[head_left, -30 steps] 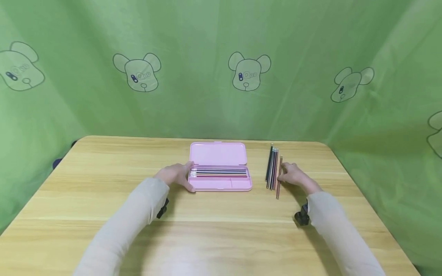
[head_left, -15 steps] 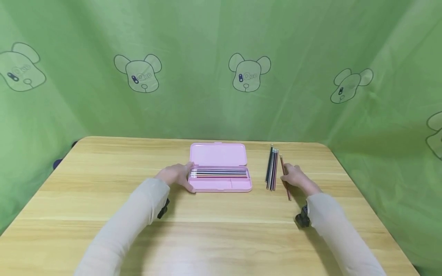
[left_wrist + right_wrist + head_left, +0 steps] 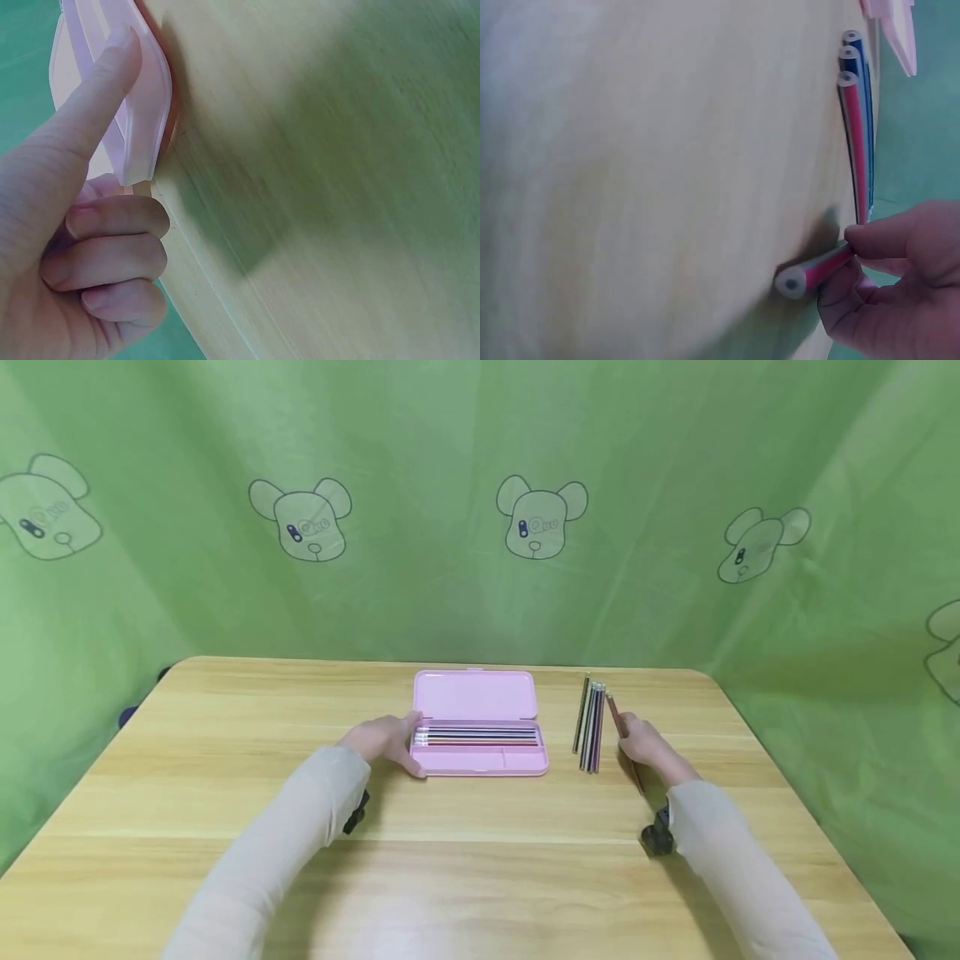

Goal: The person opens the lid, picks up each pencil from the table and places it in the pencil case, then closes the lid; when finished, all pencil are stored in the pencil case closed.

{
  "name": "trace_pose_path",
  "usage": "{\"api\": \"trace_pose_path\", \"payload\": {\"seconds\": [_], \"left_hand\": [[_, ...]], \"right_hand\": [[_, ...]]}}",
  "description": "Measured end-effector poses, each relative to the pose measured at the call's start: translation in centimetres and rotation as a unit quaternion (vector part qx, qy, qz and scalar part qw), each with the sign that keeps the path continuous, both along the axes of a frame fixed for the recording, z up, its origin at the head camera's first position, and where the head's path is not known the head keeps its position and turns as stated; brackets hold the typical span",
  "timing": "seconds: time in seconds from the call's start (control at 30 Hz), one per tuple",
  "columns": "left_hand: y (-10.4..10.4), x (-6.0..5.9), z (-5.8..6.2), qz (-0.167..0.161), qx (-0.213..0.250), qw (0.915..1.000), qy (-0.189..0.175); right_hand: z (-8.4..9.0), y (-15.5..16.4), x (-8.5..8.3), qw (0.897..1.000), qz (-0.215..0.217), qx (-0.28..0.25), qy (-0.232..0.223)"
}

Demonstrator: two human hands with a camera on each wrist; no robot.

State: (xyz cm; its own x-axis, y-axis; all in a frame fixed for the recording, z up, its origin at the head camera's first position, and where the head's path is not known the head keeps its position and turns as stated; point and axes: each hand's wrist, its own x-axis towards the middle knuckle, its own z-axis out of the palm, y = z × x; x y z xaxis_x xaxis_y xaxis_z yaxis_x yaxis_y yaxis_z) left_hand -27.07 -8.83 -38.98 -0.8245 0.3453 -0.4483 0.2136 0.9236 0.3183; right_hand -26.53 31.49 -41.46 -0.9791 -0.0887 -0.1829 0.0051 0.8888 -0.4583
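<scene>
An open pink pencil case (image 3: 457, 763) lies on the table with its lid (image 3: 475, 695) tipped back. Several pencils (image 3: 476, 737) lie side by side in its long rear compartment; two front compartments hold nothing visible. My left hand (image 3: 381, 740) grips the case's left end, thumb at the front corner. In the left wrist view the thumb lies on the pink rim and the other fingers are curled below. My right hand (image 3: 651, 747) pinches a red pencil (image 3: 829, 267) between thumb and fingers, tilted, right of the loose pencils (image 3: 591, 731).
The loose pencils lie in a rough bundle right of the case, pointing toward the back edge of the wooden table (image 3: 480, 860). A green curtain (image 3: 420, 593) with mouse-like outlines hangs behind and at both sides.
The red pencil in my right hand has swung away from the bundle, its near end moving right. The leftmost loose pencil has shifted slightly left. My left hand stays on the case.
</scene>
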Motion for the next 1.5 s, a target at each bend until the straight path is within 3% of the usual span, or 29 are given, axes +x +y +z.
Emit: {"api": "trace_pose_path", "payload": {"seconds": [0.37, 0.6, 0.83, 1.33, 1.5], "left_hand": [[0.0, 0.1, 0.3, 0.004, -0.008, 0.9999, -0.008], [0.0, 0.1, -0.1, -0.001, -0.004, 0.9999, -0.014], [0.1, 0.0, 0.0, 0.006, 0.005, 1.0, -0.001], [0.0, -0.2, 0.0, 0.013, 0.006, 0.9999, -0.006], [-0.1, -0.2, 0.0, 0.009, 0.003, 0.9999, -0.006]], "right_hand": [[1.0, -1.3, -0.2, 0.995, 0.003, -0.084, 0.05], [0.8, -3.8, -0.5, 0.989, 0.041, -0.121, 0.079], [0.4, -6.8, -0.9, 0.98, 0.086, -0.158, 0.08], [-0.1, -12.3, -1.4, 0.965, 0.203, -0.125, 0.109], [-0.1, -14.1, -1.5, 0.955, 0.245, -0.112, 0.122]]}}
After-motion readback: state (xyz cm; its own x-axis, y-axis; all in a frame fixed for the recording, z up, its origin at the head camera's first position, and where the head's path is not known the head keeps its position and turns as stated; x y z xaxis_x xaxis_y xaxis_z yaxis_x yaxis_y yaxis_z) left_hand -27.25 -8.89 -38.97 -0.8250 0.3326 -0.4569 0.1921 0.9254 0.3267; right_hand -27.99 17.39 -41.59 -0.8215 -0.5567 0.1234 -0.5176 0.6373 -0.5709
